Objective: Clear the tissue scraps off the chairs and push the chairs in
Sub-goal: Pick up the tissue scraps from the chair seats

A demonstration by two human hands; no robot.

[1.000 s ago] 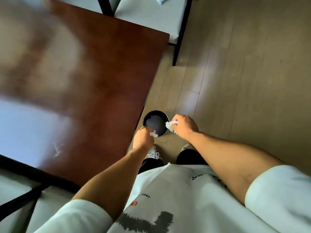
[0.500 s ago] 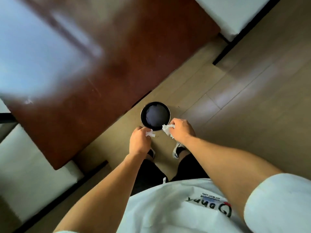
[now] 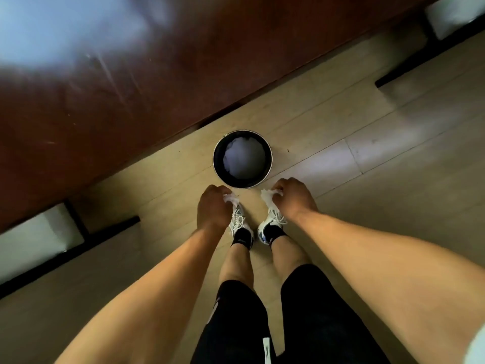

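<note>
A round black bin point(image 3: 217, 169) with a metal rim stands on the floor straight ahead of my feet, with something pale lying inside. My left hand point(image 3: 213, 208) is closed around a white tissue scrap point(image 3: 231, 198) just short of the bin's near rim. My right hand point(image 3: 293, 198) grips a second white tissue scrap point(image 3: 267, 196), also short of the rim and to its right. A white-cushioned chair with a black frame point(image 3: 39, 240) sits at the lower left beside the table. Another chair point(image 3: 451, 14) shows at the top right corner.
A dark red-brown wooden table point(image 3: 131, 82) fills the upper left, its edge running diagonally just behind the bin. Pale wooden floor point(image 3: 380, 166) stretches to the right. My shoes point(image 3: 270, 227) stand right in front of the bin.
The view has swung so the table edge now runs behind the bin. Both hands have drawn back from over the bin's rim to just short of it, each still holding its scrap.
</note>
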